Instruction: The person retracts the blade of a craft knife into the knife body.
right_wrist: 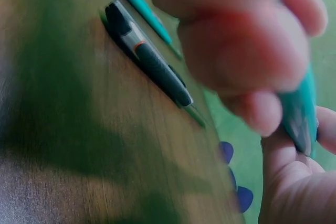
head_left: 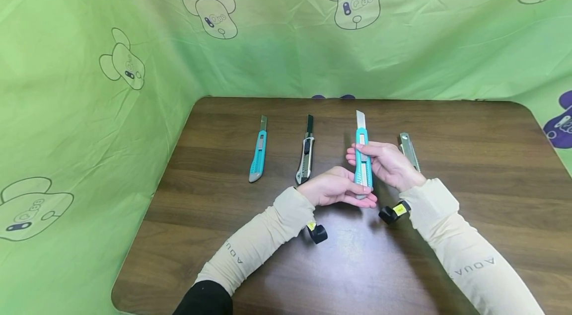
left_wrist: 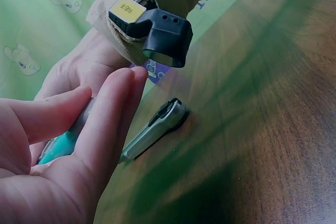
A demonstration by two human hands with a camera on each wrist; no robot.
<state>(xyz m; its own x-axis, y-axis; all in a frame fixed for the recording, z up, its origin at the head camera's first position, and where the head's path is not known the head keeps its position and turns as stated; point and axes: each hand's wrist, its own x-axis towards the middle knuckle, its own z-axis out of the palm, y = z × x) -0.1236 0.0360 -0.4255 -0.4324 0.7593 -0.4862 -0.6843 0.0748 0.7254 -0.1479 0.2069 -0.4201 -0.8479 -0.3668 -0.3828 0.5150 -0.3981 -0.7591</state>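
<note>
Both hands hold a teal box cutter with a white slider panel, upright in the head view, its wide blade extended at the top. My left hand pinches its lower end between thumb and fingers. Higher up, my right hand grips the handle, thumb across the front. From the left wrist, the cutter's teal body shows partly behind the left thumb and fingers. In the right wrist view, blurred left-hand fingers cover much of the handle, while the right hand holds it below.
On the brown table lie a smaller teal cutter at left, a silver-and-black cutter in the middle and a metallic cutter, partly behind the right hand. Green cloth surrounds the table's back and sides.
</note>
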